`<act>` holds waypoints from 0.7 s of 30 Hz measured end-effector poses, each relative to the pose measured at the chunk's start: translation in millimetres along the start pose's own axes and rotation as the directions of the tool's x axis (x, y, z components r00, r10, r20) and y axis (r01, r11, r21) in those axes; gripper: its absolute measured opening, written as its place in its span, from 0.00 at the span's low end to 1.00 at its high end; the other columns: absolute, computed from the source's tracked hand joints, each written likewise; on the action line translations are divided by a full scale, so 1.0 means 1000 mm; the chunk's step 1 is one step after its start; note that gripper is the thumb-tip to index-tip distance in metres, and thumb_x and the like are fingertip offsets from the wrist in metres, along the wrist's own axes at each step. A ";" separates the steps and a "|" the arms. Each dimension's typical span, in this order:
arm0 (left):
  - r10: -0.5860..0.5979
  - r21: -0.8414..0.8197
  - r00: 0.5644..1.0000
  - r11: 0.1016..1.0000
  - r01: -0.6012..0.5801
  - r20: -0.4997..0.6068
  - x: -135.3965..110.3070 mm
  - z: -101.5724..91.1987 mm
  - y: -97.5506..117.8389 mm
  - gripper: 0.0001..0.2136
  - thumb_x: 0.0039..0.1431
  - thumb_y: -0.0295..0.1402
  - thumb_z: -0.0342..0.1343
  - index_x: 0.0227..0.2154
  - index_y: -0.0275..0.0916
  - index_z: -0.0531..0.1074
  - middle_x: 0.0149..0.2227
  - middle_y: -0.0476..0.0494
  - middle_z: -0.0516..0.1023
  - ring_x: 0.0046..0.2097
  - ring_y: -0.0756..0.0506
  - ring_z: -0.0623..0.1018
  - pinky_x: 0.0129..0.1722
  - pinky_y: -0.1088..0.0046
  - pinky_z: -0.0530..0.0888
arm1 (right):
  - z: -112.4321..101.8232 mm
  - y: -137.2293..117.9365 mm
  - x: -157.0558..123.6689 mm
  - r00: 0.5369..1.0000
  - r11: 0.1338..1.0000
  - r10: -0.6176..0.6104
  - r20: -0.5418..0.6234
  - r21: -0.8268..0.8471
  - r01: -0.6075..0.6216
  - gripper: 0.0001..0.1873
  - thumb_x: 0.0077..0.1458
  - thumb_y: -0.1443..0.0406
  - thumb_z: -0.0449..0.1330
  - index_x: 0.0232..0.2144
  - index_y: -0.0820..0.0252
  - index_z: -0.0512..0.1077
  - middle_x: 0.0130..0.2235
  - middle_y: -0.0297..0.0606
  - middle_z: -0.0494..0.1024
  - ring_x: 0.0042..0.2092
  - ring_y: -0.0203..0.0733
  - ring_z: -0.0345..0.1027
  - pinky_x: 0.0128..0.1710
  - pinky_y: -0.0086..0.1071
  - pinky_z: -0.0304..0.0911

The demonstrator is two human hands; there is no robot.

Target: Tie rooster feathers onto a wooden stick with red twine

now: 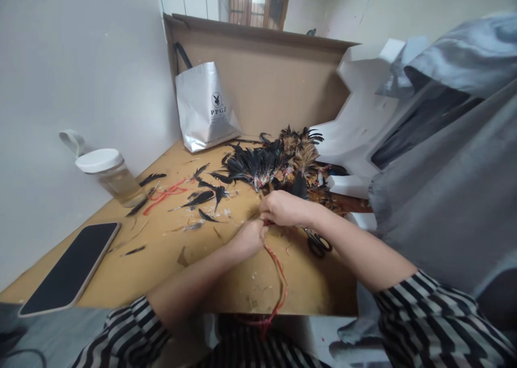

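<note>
My left hand (251, 240) is closed near the middle of the table, its fingertips against my right hand (283, 207). A red string (283, 273) comes out from my left fingers and hangs over the table's front edge. My right hand is closed in a pinch just above; what sits between its fingers is hidden. Right behind the hands lies a pile of black feathers (256, 166) and brown feathers (307, 155), with whitish quill ends. Scissors with black handles (319, 244) lie beneath my right forearm.
Loose black feathers (200, 198) and red strings (165, 195) are scattered at left. A phone (70, 265), a lidded jar (121, 182) and a silver bag (204, 106) stand or lie around the table (238, 292). Grey cloth (448, 185) hangs at right.
</note>
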State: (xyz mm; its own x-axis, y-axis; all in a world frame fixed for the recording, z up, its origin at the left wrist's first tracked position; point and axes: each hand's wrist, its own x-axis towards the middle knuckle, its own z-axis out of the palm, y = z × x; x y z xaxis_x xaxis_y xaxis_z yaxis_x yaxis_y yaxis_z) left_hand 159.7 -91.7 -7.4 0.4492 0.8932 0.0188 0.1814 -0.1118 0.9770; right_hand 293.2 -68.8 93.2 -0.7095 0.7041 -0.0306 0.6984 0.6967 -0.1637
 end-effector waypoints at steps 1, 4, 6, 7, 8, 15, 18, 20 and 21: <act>0.072 0.084 0.997 0.994 -0.073 0.015 -0.004 0.000 0.004 0.05 0.50 0.31 0.51 0.22 0.41 0.63 0.25 0.45 0.66 0.34 0.43 0.68 0.35 0.70 0.63 | -0.002 0.006 0.005 0.999 0.996 -0.027 0.025 0.084 0.025 0.09 0.49 0.69 0.57 0.20 0.63 0.73 0.22 0.36 0.73 0.25 0.33 0.62 0.28 0.27 0.53; 0.230 0.187 0.965 0.950 -0.251 0.130 -0.018 -0.001 0.017 0.07 0.53 0.32 0.48 0.22 0.40 0.61 0.24 0.47 0.64 0.29 0.47 0.64 0.33 0.71 0.62 | -0.003 0.022 0.016 0.981 0.914 -0.102 0.166 0.405 0.026 0.10 0.48 0.64 0.59 0.19 0.65 0.73 0.18 0.31 0.70 0.22 0.30 0.58 0.25 0.24 0.54; 0.230 0.111 0.957 0.961 -0.252 0.177 -0.027 -0.004 0.029 0.10 0.55 0.34 0.47 0.21 0.39 0.59 0.22 0.49 0.61 0.27 0.49 0.61 0.29 0.73 0.60 | 0.000 0.028 0.018 0.971 0.786 -0.101 0.216 0.615 -0.055 0.12 0.45 0.60 0.60 0.21 0.66 0.72 0.19 0.31 0.70 0.23 0.30 0.59 0.25 0.24 0.55; 0.189 0.033 0.960 0.979 -0.200 0.207 -0.030 -0.007 0.034 0.11 0.56 0.36 0.47 0.21 0.39 0.58 0.21 0.51 0.59 0.25 0.51 0.59 0.26 0.75 0.59 | 0.002 0.030 0.017 0.972 0.702 -0.080 0.222 0.705 -0.103 0.12 0.45 0.59 0.61 0.22 0.66 0.72 0.20 0.31 0.71 0.23 0.30 0.60 0.25 0.24 0.56; 0.146 -0.069 0.958 0.989 -0.132 0.248 -0.032 -0.011 0.040 0.12 0.56 0.38 0.47 0.21 0.39 0.58 0.20 0.52 0.58 0.23 0.52 0.58 0.23 0.76 0.57 | 0.005 0.029 0.014 0.974 0.605 -0.051 0.220 0.783 -0.145 0.13 0.44 0.59 0.62 0.23 0.66 0.72 0.21 0.32 0.71 0.23 0.30 0.61 0.25 0.24 0.56; 0.002 -0.477 0.939 0.862 0.173 0.343 -0.024 -0.036 0.055 0.15 0.53 0.46 0.52 0.31 0.37 0.61 0.20 0.56 0.55 0.16 0.59 0.51 0.15 0.82 0.46 | 0.054 0.000 0.000 0.939 -0.126 0.342 0.020 0.992 0.025 0.18 0.36 0.60 0.67 0.18 0.61 0.60 0.13 0.24 0.59 0.17 0.26 0.51 0.18 0.23 0.51; -0.090 -0.541 0.972 0.818 0.196 0.216 -0.011 -0.036 0.043 0.16 0.51 0.45 0.54 0.29 0.37 0.59 0.19 0.57 0.55 0.16 0.60 0.50 0.15 0.83 0.44 | 0.074 -0.009 0.005 0.878 -0.268 0.477 -0.043 0.944 0.192 0.16 0.41 0.61 0.65 0.21 0.60 0.60 0.15 0.23 0.58 0.17 0.25 0.47 0.18 0.21 0.50; -0.141 -0.550 0.977 0.809 0.206 0.158 -0.002 -0.032 0.032 0.16 0.50 0.45 0.54 0.28 0.37 0.59 0.18 0.57 0.56 0.15 0.60 0.50 0.14 0.83 0.44 | 0.082 -0.012 0.009 0.824 -0.260 0.564 -0.062 0.933 0.248 0.15 0.41 0.61 0.65 0.24 0.60 0.61 0.17 0.24 0.61 0.17 0.25 0.48 0.17 0.20 0.48; -0.149 -0.547 0.980 0.813 0.198 0.133 0.002 -0.030 0.027 0.16 0.50 0.45 0.54 0.28 0.37 0.59 0.18 0.57 0.57 0.15 0.60 0.51 0.14 0.83 0.44 | 0.085 -0.012 0.011 0.791 -0.234 0.608 -0.067 0.937 0.259 0.15 0.40 0.62 0.65 0.25 0.60 0.62 0.17 0.24 0.62 0.17 0.25 0.48 0.16 0.20 0.48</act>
State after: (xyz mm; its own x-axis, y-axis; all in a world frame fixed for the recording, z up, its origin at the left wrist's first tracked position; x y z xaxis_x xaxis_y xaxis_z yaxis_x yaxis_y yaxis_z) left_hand 139.3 -80.1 25.2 0.5298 0.8337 -0.1555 -0.2418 0.3242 0.9145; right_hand 268.7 -81.3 10.9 -0.1299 0.9898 -0.0579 -0.4348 -0.1093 -0.8938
